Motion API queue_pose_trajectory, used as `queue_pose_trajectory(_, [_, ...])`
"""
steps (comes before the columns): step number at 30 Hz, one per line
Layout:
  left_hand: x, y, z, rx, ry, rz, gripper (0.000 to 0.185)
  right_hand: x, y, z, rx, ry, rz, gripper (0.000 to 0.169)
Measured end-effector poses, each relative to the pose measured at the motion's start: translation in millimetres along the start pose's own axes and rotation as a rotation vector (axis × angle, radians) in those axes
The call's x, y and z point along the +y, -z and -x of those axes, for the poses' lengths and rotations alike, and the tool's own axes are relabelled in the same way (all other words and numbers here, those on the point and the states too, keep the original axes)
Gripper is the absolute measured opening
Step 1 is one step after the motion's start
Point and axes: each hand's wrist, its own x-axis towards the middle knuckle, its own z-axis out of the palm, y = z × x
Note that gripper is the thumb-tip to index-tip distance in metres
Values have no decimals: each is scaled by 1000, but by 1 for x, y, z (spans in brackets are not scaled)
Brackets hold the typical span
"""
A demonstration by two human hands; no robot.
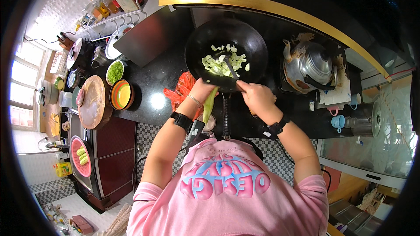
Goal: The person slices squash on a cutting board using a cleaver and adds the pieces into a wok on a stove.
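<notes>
A black wok (256,47) stands in front of me, its handle (225,116) pointing towards my body. Pale green chopped vegetable pieces (218,65) lie in its bottom and partway up the far side. At the near rim my left hand (201,91) is closed around a long, pale green peeled gourd (209,106), whose lower end hangs below the palm. My right hand (259,96) grips a tool with a narrow grey blade (231,68), seemingly a knife, which reaches over the pieces. Its handle is hidden in my fist.
Left are a round wooden chopping board (93,101), a striped bowl (121,95), a bowl of chopped greens (115,72) and a pink colander (77,152) holding gourds. An orange-red plastic bag (180,90) lies by my left wrist. A metal kettle (308,65) stands right.
</notes>
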Motion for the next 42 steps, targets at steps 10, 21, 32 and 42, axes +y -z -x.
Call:
queue_pose_trajectory(10, [-5, -2, -7, -28, -27, -48, 23, -5, 11, 1, 33, -73, -173, 26])
queue_pose_trajectory(21, [-19, 3, -8, -21, -47, -95, 25, 10, -7, 5, 31, -15, 57, 28])
queue_pose_trajectory(32, [-6, -7, -5, 177, -501, -941, 31, -14, 19, -2, -2, -106, -197, 23])
queue_pose_trajectory(42, [7, -16, 13, 332, -464, -1221, 41, 8, 7, 1, -157, -269, 87, 25])
